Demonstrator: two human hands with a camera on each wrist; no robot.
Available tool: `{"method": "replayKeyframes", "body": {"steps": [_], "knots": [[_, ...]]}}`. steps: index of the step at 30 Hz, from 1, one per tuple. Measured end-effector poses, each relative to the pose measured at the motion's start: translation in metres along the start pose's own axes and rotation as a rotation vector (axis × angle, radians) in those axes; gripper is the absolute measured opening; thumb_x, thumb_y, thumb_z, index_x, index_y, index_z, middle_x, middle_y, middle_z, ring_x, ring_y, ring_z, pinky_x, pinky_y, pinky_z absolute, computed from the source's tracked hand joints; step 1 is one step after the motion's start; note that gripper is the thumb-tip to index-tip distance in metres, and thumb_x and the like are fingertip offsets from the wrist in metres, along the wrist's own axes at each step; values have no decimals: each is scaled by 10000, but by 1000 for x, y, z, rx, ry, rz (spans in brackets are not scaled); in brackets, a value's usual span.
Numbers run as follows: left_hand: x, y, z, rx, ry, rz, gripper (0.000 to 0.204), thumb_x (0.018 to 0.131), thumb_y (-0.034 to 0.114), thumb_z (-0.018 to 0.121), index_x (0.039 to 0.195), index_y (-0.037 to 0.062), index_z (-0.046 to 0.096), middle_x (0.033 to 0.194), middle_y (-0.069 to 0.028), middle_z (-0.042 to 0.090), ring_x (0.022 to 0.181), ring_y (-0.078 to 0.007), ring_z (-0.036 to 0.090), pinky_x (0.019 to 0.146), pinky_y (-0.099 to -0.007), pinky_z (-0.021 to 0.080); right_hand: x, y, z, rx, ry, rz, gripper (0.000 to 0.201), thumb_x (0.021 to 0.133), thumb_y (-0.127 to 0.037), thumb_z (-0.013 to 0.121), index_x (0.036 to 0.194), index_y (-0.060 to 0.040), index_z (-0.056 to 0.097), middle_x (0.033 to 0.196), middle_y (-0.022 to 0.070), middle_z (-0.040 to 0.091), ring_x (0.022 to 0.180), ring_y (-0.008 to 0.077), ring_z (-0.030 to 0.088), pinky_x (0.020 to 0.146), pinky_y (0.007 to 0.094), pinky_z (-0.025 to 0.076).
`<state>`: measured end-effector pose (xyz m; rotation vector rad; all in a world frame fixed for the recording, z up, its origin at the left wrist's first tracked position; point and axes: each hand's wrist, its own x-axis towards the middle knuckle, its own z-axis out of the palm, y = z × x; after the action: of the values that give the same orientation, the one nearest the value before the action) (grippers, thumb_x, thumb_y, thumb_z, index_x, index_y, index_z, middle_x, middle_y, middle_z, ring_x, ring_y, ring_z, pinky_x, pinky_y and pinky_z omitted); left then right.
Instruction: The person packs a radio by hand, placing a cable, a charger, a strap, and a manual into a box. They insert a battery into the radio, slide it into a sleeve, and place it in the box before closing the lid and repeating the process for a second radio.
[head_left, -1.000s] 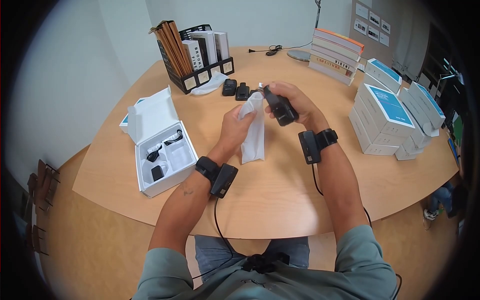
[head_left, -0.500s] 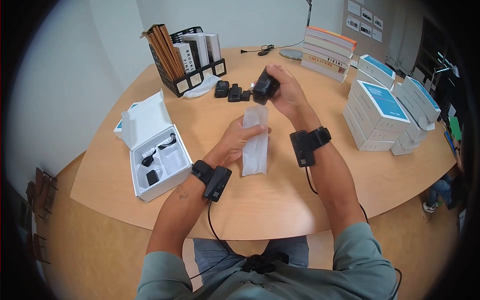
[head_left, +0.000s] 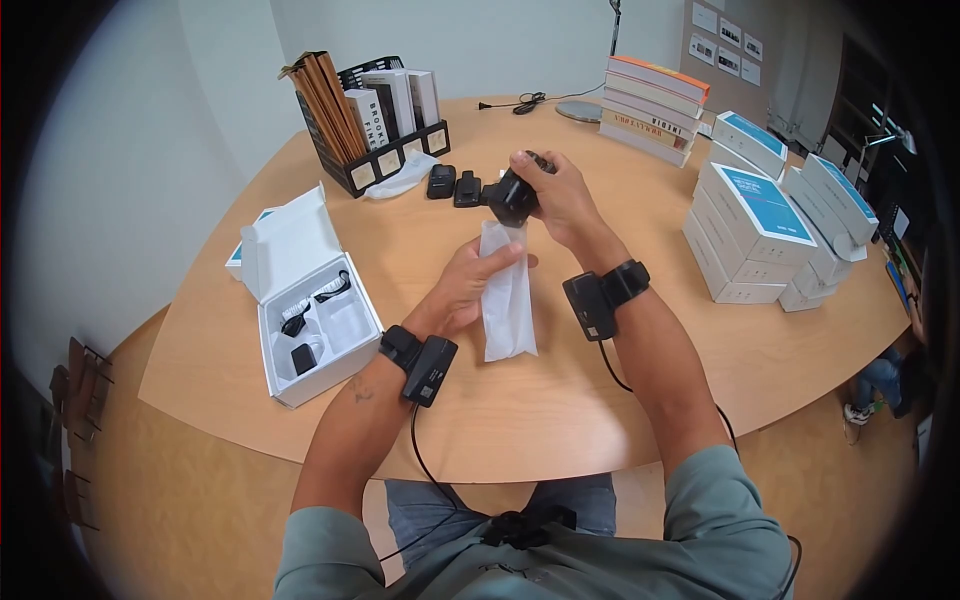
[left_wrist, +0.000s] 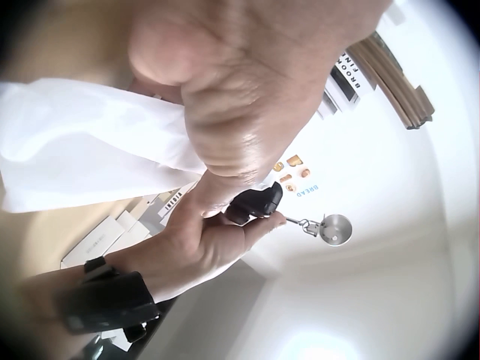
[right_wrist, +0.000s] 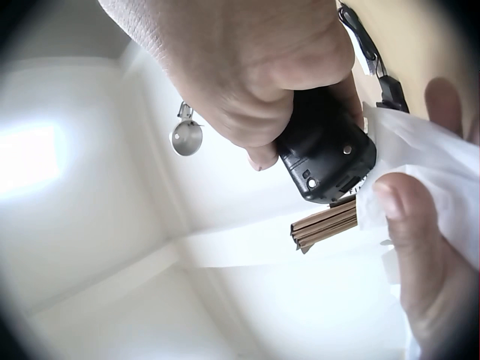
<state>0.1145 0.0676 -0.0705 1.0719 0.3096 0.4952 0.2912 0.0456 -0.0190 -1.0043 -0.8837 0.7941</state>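
Note:
My left hand (head_left: 462, 287) pinches a white, translucent pouch (head_left: 508, 315) between thumb and fingers, and the pouch hangs down over the table. A black device (head_left: 512, 200), rounded and palm-sized, is gripped in my right hand (head_left: 570, 205). Its lower end is right at the pouch's upper opening. From the right wrist view, the device (right_wrist: 326, 154) shows small metal contacts on its end, close beside the pouch edge (right_wrist: 420, 146) and the left thumb (right_wrist: 409, 217). Two similar black devices, one (head_left: 441, 181) beside another (head_left: 468, 188), stand on the table behind the hands.
An open white box (head_left: 320, 340) with cables and a small black block lies at left. Another white pouch (head_left: 402, 176) rests before the file rack (head_left: 400, 155). Stacked books (head_left: 655, 110) stand at the back, white boxes (head_left: 745, 235) at right.
My right hand has brought the black device from the right of the pouch, up and across, then down to its opening. The left hand has lowered the pouch slightly.

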Motion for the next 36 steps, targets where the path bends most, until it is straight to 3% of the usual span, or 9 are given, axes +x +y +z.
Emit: {"method": "replayKeyframes", "body": {"steps": [4, 6, 11, 13, 14, 24, 33, 36], "knots": [[4, -1, -8, 41, 24, 42, 336, 933, 193, 733, 1195, 63, 567, 1017, -79, 668, 837, -151, 652, 715, -331, 578, -7, -10, 3, -172, 52, -14, 490, 873, -304, 791, 1171, 5, 555, 989, 103, 649, 844, 153, 660, 721, 298, 567], [7, -4, -12, 78, 17, 71, 324, 930, 186, 736, 1185, 67, 578, 1009, -63, 667, 833, -141, 642, 711, -323, 565, -12, -22, 0, -278, -105, 135, 391, 854, -242, 777, 1106, -2, 599, 967, 95, 661, 870, 146, 658, 711, 277, 555], [1, 2, -7, 104, 53, 79, 324, 930, 131, 715, 1219, 70, 582, 1038, -35, 658, 877, -121, 617, 750, -311, 531, -11, -29, -17, -160, -313, 91, 353, 837, -181, 717, 1132, -11, 626, 990, 80, 635, 743, 151, 643, 616, 300, 563], [2, 2, -12, 102, 54, 66, 328, 934, 129, 700, 1232, 63, 578, 1058, -44, 658, 888, -128, 622, 759, -317, 536, -21, -44, -24, -120, -663, 178, 372, 800, -150, 703, 1136, -14, 620, 1012, 100, 639, 675, 155, 636, 600, 307, 570], [3, 1, -15, 98, 52, 51, 332, 939, 126, 686, 1244, 56, 574, 1079, -53, 658, 898, -135, 626, 768, -324, 541, -22, -46, -26, -152, -738, 195, 408, 767, -136, 696, 1150, -25, 610, 1080, 130, 648, 637, 163, 639, 601, 303, 578], [4, 1, -20, 67, -3, -54, 320, 952, 164, 664, 1236, 43, 582, 1121, -77, 673, 928, -140, 655, 813, -313, 569, -24, -46, -27, -181, -781, 294, 414, 746, -121, 687, 1142, -35, 603, 1115, 163, 650, 627, 172, 668, 603, 293, 594], [1, 2, -13, 193, -150, 0, 445, 917, 244, 736, 1276, 42, 567, 1120, -75, 691, 975, -132, 653, 847, -298, 539, -20, -37, -24, -324, -772, 357, 353, 789, -98, 655, 1132, -36, 597, 885, 110, 650, 627, 177, 681, 609, 302, 604], [-2, 0, -8, 237, -125, -6, 478, 897, 191, 754, 1299, 36, 546, 1129, -74, 673, 997, -143, 648, 870, -311, 534, -20, -43, -22, -342, -693, 226, 345, 803, -122, 645, 1128, -23, 591, 840, 106, 648, 606, 167, 663, 596, 300, 598]]}}
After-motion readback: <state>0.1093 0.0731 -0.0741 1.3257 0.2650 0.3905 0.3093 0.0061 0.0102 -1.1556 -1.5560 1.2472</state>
